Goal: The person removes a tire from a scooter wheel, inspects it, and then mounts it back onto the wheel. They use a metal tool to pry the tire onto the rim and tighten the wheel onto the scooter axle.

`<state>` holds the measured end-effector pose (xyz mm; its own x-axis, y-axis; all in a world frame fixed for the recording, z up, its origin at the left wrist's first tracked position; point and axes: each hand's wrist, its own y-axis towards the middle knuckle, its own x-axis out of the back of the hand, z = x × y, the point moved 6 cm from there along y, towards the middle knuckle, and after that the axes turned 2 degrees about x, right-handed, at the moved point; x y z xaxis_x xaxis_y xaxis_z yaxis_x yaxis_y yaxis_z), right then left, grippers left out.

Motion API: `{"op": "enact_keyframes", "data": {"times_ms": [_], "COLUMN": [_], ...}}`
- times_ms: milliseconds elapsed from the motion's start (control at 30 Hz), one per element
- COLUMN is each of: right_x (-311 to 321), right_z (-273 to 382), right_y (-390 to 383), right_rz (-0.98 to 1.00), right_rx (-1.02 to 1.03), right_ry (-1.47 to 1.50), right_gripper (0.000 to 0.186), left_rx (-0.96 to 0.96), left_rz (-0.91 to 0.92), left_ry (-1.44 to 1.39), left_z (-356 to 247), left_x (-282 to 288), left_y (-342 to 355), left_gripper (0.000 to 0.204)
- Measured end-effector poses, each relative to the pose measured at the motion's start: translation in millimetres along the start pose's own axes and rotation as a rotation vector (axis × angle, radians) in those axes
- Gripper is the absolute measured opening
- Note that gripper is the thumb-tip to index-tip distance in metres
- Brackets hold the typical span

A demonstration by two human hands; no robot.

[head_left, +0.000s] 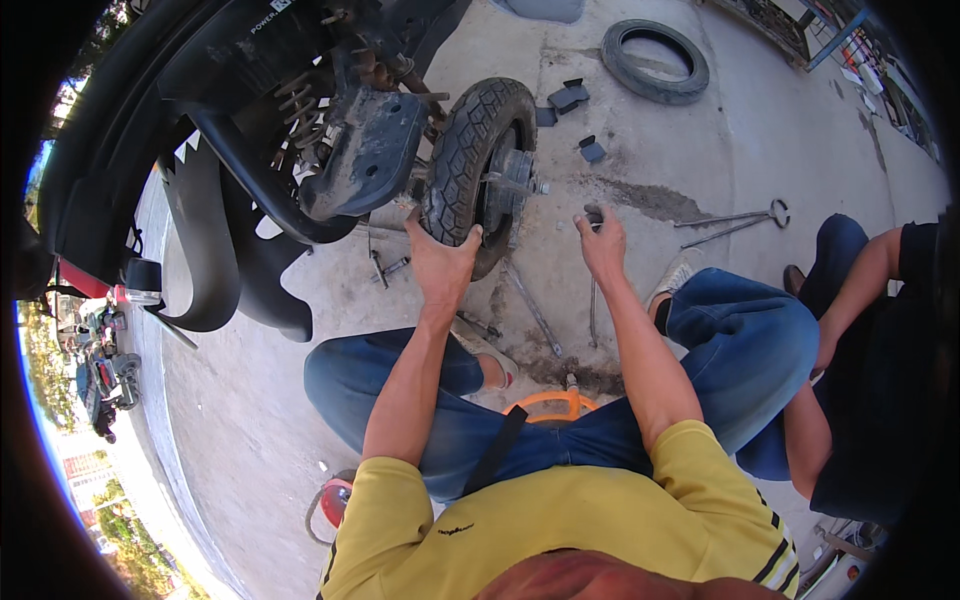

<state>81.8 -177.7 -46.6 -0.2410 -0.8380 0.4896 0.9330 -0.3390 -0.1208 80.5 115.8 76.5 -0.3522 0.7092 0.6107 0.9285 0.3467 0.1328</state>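
Note:
My left hand (441,266) clasps the near side of a scooter's wheel (462,170), thumb and fingers spread across its black knobbly tyre. The wheel stands upright beside the dark scooter body (250,110), with a metal hub (512,180) and an axle sticking out on its right. My right hand (603,245) is apart from the wheel, just right of the hub. Its fingers are curled around a small dark thing that I cannot make out. Between my feet lie a long wrench (535,312) and a thin metal rod (593,315).
A loose tyre (655,62) lies at the far right, near black plastic pieces (570,95). Long-handled tongs (740,220) rest on the concrete. A person in dark clothes (875,370) crouches close on my right. Small metal parts (385,268) lie left of the wheel. An orange stool (548,405) is below me.

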Motion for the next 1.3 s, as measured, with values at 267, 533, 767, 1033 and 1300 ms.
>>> {"op": "enact_keyframes", "data": {"times_ms": [267,533,767,1033,1300], "right_x": [-39.4,-55.0,-61.9,-36.5,49.1], "right_z": [-219.5,-242.1,-221.1,-128.9,5.4], "right_y": [-137.8,-121.3,-119.7,-88.1,-128.9], "right_rz": [0.116,0.286,0.217,0.159,0.263], "right_rx": [-0.522,-0.422,-0.506,-0.589,-0.063], "right_ry": [-0.532,-0.648,-0.359,0.205,-0.207], "right_gripper": [0.044,0.03,0.028,0.028,0.041], "left_rx": [-0.058,-0.018,0.001,-0.16,-0.083], "left_rz": [-0.021,0.022,0.039,0.114,0.05], "left_ry": [-0.001,0.059,0.131,0.056,-0.075], "left_z": [-3.0,-22.5,-36.3,-37.7,16.1], "left_x": [-10.4,-8.2,-9.5,4.8,-0.8], "left_y": [3.0,12.8,29.9,22.6,-27.4], "left_gripper": [0.07,0.075,0.07,0.107,0.118]}}
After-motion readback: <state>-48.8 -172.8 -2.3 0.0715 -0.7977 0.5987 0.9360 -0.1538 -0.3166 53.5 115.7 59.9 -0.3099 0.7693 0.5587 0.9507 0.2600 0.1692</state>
